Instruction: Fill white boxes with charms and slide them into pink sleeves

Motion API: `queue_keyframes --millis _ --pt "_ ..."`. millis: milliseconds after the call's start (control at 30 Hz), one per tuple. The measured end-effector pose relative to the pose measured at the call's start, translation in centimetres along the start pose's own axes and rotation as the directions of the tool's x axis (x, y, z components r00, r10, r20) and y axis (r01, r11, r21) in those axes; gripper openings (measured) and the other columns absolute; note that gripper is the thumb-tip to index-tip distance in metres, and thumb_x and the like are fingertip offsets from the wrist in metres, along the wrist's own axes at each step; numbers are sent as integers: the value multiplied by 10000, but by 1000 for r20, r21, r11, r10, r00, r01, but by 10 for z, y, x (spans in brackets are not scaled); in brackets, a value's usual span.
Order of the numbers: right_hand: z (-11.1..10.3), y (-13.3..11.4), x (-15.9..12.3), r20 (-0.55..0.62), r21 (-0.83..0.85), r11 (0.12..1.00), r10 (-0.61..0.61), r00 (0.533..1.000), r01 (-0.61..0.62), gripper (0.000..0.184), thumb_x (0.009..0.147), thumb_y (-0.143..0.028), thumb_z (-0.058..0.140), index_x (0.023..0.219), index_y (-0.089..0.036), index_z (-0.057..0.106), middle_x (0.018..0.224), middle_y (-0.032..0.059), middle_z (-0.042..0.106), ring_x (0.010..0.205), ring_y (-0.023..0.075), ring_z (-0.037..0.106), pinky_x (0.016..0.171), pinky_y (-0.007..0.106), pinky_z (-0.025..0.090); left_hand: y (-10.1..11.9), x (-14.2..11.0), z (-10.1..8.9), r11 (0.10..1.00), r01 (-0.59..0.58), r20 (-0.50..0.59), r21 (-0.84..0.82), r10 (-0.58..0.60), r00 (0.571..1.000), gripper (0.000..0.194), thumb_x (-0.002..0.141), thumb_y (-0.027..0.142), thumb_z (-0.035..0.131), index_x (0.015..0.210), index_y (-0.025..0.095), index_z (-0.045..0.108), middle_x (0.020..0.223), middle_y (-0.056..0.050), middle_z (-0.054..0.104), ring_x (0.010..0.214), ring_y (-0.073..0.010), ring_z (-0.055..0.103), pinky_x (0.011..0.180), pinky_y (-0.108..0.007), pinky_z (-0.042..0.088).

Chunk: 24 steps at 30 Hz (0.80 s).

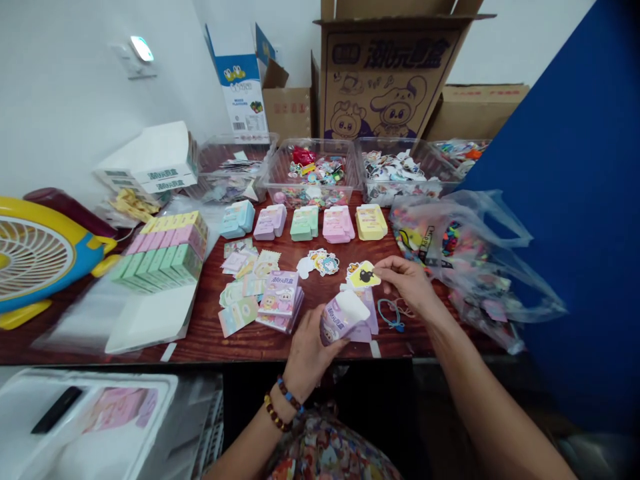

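My left hand (pixel 309 355) grips a small lilac paper box (pixel 336 320) near the table's front edge, with a white piece showing at its open end. My right hand (pixel 409 283) pinches a yellow sticker card (pixel 364 275) printed with a black figure, holding it just above the table. Under that card lie more lilac flat boxes (pixel 366 308). A stack of printed lilac cards (pixel 280 300) sits left of my left hand, and a blue cord loop (pixel 390 315) lies right of the boxes.
Rows of pastel flat boxes (pixel 305 223) and loose cards cover the wood-grain table (pixel 240 347). Clear tubs of stickers (pixel 313 173) stand behind them. A yellow fan (pixel 35 257) is at left, a plastic bag (pixel 475 257) at right, cartons behind, and a white bin (pixel 85 427) below the table edge.
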State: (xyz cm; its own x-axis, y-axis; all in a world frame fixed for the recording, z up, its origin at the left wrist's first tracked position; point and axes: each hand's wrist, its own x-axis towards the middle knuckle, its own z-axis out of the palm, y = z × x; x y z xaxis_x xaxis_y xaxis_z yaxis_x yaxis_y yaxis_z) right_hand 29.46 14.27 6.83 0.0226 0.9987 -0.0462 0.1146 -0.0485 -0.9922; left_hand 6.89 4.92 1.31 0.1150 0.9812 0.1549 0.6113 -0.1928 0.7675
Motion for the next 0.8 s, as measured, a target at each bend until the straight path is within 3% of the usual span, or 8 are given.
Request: queue_keyframes --millis 133,367,600,800 --pt "-7 5 -9 11 -44 997 -56 998 56 282 727 -433 704 764 -165 627 525 -50 533 405 86 458 410 211 313 4 1 2 999 -31 -2 36 31 1000 628 763 260 767 1306 221 453 1200 -82 606 1138 -250 589 998 -446 501" --pt "-2 46 45 -77 -205 975 -98 992 81 165 759 -340 610 716 -181 603 609 -19 625 581 130 582 579 233 436 0 -7 2 997 -50 -13 55 51 999 652 757 260 769 1324 210 451 1246 -106 606 1172 -276 588 1028 -488 487" --pt "-14 66 60 -113 -118 989 72 991 -85 182 756 -346 623 740 -181 547 530 -6 608 465 148 625 426 206 397 -9 -6 1 998 -48 -28 28 48 998 642 768 289 760 1330 200 462 1230 -110 617 1165 -266 597 1016 -457 499" --pt "-12 69 65 -152 -88 977 179 972 -194 216 732 -261 674 887 -170 552 661 22 684 433 124 632 357 174 355 -12 -6 6 998 -59 -19 21 59 998 645 775 306 755 1337 211 452 1266 -115 602 1189 -276 588 1018 -477 497"
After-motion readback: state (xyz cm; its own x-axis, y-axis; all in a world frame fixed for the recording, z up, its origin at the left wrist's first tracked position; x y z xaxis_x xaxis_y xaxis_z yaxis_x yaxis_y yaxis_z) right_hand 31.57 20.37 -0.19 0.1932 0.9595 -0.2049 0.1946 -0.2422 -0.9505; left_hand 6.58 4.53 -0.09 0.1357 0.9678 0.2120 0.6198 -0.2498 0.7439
